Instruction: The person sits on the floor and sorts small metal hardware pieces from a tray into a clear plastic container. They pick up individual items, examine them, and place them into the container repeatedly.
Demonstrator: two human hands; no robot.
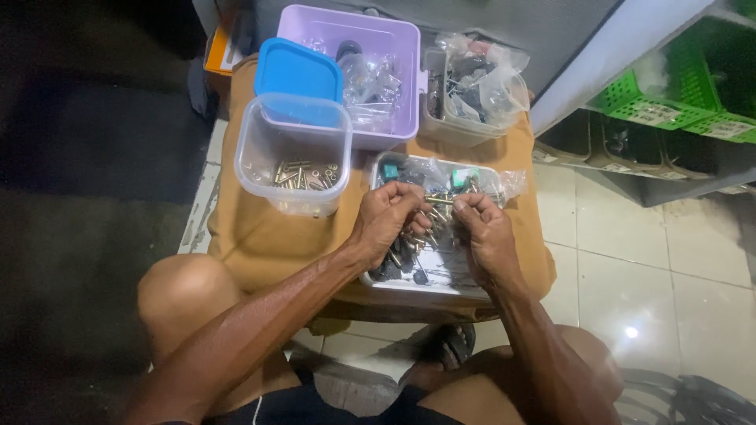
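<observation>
**Both your hands are busy with one small bolt over the tray**

Your left hand (387, 214) is curled up tight. Its fingers fold around a bunch of little metal parts, so they do not drop. Your right hand (482, 224) is curled too. Between the two hands sits a small brass-coloured bolt (439, 201). Each hand pinches one end of it, so you can hold it steady and look at it or twist it.

You hold the bolt right above the white tray (429, 285). That is a good spot, because anything that slips falls back in with the other loose screws and plastic bags there.

The clear tub (293, 153) stands just to the left of your hands, lid off. More brass-coloured bolts lie on its bottom. It is open and near, so it is easy to reach. Its blue lid (298, 71) leans behind it, against the purple box (394, 86).

A grey tub with bagged parts (472, 90) sits further back, out of the way. Everything rests on a small table with a tan cloth (252, 228), close to your knees.
</observation>
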